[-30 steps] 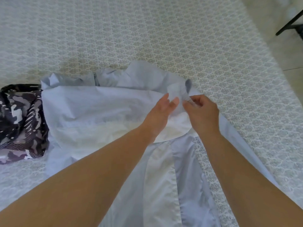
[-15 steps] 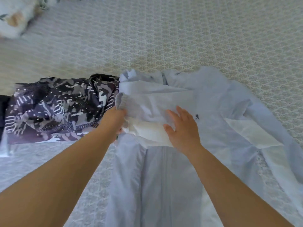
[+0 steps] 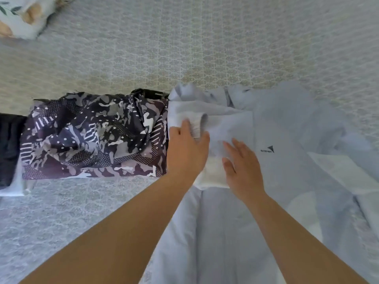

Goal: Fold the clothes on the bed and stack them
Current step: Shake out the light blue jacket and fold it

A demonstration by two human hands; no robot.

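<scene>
A pale blue jacket with a small black logo lies spread on the patterned bed, its lower part running toward me. A sleeve with a ribbed cuff is laid across its left chest. My left hand lies on that sleeve at the jacket's left edge, fingers over the cuff. My right hand presses flat on the folded sleeve just right of it, fingers spread. A folded black, grey and white camouflage garment lies directly left of the jacket.
A dark garment shows at the far left edge beside the camouflage one. A floral pillow or cushion sits at the top left corner. Bare bedspread stretches behind the clothes.
A second ago both hands pinched the cuff at the jacket's right side. The sleeve has been laid over to the left, and both hands now rest on it. The view has shifted left.
</scene>
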